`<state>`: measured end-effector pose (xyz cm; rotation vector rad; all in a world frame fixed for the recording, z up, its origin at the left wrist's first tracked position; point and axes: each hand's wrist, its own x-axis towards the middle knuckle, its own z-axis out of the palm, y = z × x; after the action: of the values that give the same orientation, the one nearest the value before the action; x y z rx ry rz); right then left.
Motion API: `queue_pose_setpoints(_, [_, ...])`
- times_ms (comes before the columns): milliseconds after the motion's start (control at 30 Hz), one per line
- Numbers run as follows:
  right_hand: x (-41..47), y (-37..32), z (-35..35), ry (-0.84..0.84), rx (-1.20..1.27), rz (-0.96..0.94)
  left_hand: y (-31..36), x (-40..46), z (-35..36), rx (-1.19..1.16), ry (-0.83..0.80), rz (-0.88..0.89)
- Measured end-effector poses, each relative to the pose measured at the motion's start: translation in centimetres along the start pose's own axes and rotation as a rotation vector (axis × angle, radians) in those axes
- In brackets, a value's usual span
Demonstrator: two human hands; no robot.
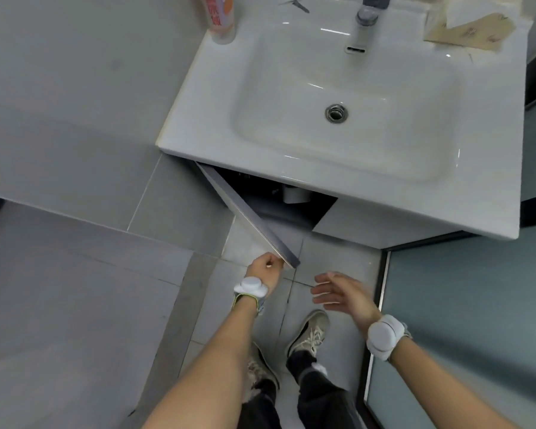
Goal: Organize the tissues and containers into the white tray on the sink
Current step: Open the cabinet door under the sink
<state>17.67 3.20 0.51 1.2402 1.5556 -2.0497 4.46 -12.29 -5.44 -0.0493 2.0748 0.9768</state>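
Tissues (464, 29) at sink's (198, 140) back-right corner — soft, I'd pinch lightly; left hand (265, 270) grips cabinet door (254, 221), right hand (342, 294) spread empty.

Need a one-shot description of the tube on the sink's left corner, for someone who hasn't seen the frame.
Start at the white sink with the grey faucet at its back edge. Go to the sink's back left corner, against the grey wall: the tube stands upright there on its pale cap. It is the only thing with orange and red print; the beige tissue pack lies on the opposite corner.

Bare forearms, white round wrist devices (383, 336), dark trousers (319, 394), pale laced sneakers (310, 331)
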Motion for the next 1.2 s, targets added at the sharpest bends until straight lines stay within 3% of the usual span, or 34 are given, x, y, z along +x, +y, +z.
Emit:
queue_pose_setpoints(167, [-0.7, 0.7, 5.7, -0.054, -0.032, -0.017, -3.5, -2.0, -3.1, 0.009, 0.008, 0.001])
queue_pose_setpoints(433, [-2.5, 3.0, 12.7, -0.113, -0.033, -0.012, -11.7, -3.9, -8.8, -0.137, 0.151, -0.077])
queue_pose_setpoints(667, [-3.6, 4.3, 16.1, -0.141, -0.038, -0.003, -11.4, -6.6, -14.7, -0.493, 0.221, -0.152])
queue_pose_setpoints(1067, [-4.1, 5.6, 19.0, -0.154, -0.04, -0.009, -12.8, -7.6, -18.8, -0.682, 0.398, -0.185])
queue_pose_setpoints(1200, [-3.2, 6.2, 19.2, -0.157, -0.045, 0.029, -13.7, -7.0, -18.1, -0.776, 0.418, -0.296])
